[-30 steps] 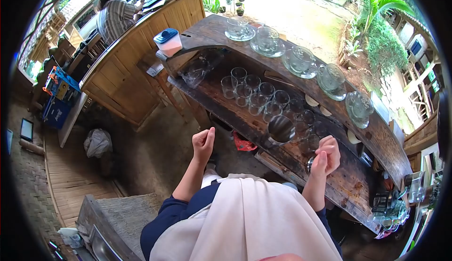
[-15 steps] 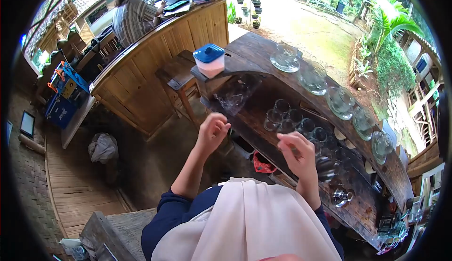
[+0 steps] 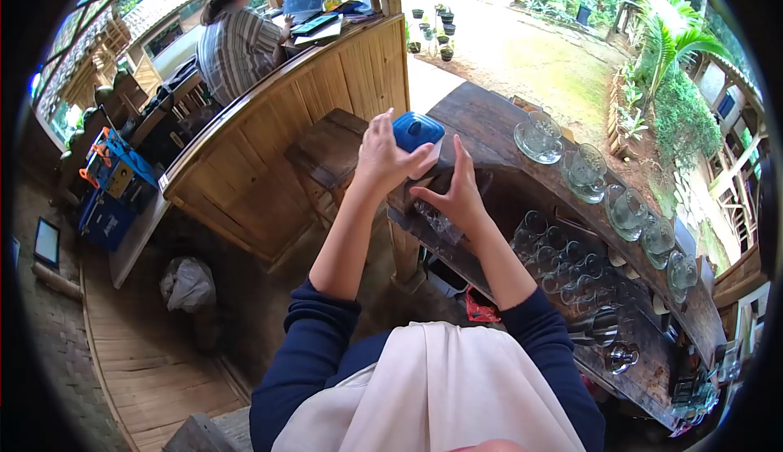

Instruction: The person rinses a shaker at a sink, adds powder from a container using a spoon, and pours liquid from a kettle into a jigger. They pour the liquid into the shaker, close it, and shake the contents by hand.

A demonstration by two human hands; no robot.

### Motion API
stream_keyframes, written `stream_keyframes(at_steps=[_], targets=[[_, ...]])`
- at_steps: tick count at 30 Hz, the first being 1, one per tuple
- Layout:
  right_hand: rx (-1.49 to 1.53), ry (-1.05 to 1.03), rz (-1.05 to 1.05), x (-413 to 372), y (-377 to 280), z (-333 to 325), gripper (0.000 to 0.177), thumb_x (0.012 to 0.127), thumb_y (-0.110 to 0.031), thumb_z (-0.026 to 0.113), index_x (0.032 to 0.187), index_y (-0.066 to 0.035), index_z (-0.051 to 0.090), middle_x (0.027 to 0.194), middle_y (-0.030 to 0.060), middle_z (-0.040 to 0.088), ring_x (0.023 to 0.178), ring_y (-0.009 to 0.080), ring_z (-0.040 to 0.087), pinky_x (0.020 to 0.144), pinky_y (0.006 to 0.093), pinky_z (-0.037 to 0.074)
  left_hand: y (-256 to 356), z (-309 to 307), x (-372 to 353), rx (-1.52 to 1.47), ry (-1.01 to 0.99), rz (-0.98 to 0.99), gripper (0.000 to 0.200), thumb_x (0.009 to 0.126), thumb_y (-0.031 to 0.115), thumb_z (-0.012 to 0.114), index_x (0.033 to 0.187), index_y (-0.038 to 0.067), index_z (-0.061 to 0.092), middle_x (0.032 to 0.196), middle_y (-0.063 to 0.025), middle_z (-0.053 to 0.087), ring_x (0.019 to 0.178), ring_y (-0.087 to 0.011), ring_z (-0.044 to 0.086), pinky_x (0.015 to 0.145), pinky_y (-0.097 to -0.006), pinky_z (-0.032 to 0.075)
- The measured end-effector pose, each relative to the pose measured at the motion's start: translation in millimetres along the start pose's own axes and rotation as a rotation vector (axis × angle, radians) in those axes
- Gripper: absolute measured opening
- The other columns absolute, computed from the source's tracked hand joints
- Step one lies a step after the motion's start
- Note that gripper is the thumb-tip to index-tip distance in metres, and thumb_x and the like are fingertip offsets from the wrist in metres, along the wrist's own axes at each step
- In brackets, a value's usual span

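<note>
A square container with a blue lid (image 3: 418, 130) and a pale body stands at the near left end of the dark wooden counter (image 3: 481, 113). My left hand (image 3: 381, 158) is at its left side, fingers raised and the thumb stretched across in front of it. On the other side my right hand (image 3: 458, 195) is held with fingers extended and thumb spread wide. Both hands are open, with the container between them and part of its body hidden behind the left thumb. Below my right hand, crumpled clear plastic (image 3: 436, 222) lies on the lower shelf.
Glass cups on saucers (image 3: 538, 135) line the counter top. Several drinking glasses (image 3: 563, 256) and a shiny metal vessel (image 3: 621, 358) occupy the lower shelf. A wooden stool (image 3: 326, 146) stands at left. Behind a wooden partition (image 3: 326, 77) sits a person (image 3: 236, 48) at a laptop (image 3: 303, 3).
Both hands have moved up and forward to either side of the blue-lidded container. The view has shifted, so the counter and container appear farther right and lower.
</note>
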State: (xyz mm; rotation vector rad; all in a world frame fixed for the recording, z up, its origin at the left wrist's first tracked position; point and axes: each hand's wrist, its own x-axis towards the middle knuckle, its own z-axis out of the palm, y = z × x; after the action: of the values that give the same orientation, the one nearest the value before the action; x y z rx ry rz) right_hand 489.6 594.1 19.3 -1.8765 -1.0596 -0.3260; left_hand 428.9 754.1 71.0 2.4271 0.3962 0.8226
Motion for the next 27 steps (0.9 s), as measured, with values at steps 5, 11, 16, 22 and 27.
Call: stream_keyframes(at_steps=[5,11,16,22,27], targets=[[0.079,0.045,0.068,25,21,35,0.121,0.061,-0.034,0.085,0.144,0.001,0.004,0.139,0.0293,0.029,0.131,0.0424,0.03,0.106,0.0459,0.03,8,15,20,0.259,-0.162,-0.044,0.11,0.067,0.063,0.065,0.143,-0.003,0.022,0.138,-0.0226,0.037,0.13,-0.0343,0.035,0.108,-0.0464,0.026],[0.17,0.015,0.138,30,25,41,0.111,0.064,-0.026,0.084,0.142,0.001,0.009,0.135,0.0288,0.036,0.123,0.0419,0.042,0.099,0.0443,0.04,6,19,18,0.252,-0.202,-0.039,0.104,0.07,0.06,0.065,0.139,-0.007,0.026,0.134,-0.0222,0.041,0.127,-0.0356,0.038,0.107,-0.0436,0.029],[0.208,0.103,0.086,25,15,38,0.106,0.063,-0.022,0.084,0.14,0.001,0.015,0.132,0.0287,0.04,0.119,0.0422,0.046,0.096,0.0445,0.042,8,16,13,0.234,-0.216,-0.031,0.105,0.071,0.063,0.062,0.14,-0.007,0.025,0.135,-0.0223,0.04,0.129,-0.0338,0.037,0.109,-0.045,0.026],[0.208,0.173,-0.008,16,14,39,0.103,0.062,-0.022,0.084,0.139,0.001,0.019,0.13,0.0279,0.042,0.118,0.0426,0.047,0.097,0.0449,0.041,16,-1,4,0.187,-0.199,-0.004,0.105,0.072,0.069,0.056,0.139,-0.007,0.028,0.135,-0.0236,0.041,0.13,-0.0337,0.037,0.109,-0.0468,0.023],[0.217,0.154,0.026,6,-3,31,0.102,0.061,-0.023,0.085,0.139,0.002,0.023,0.128,0.0266,0.045,0.118,0.0397,0.048,0.097,0.0431,0.041,16,-23,-5,0.061,-0.116,0.004,0.095,0.076,0.06,0.062,0.139,-0.004,0.031,0.13,-0.0227,0.047,0.123,-0.0303,0.046,0.105,-0.0417,0.03]])
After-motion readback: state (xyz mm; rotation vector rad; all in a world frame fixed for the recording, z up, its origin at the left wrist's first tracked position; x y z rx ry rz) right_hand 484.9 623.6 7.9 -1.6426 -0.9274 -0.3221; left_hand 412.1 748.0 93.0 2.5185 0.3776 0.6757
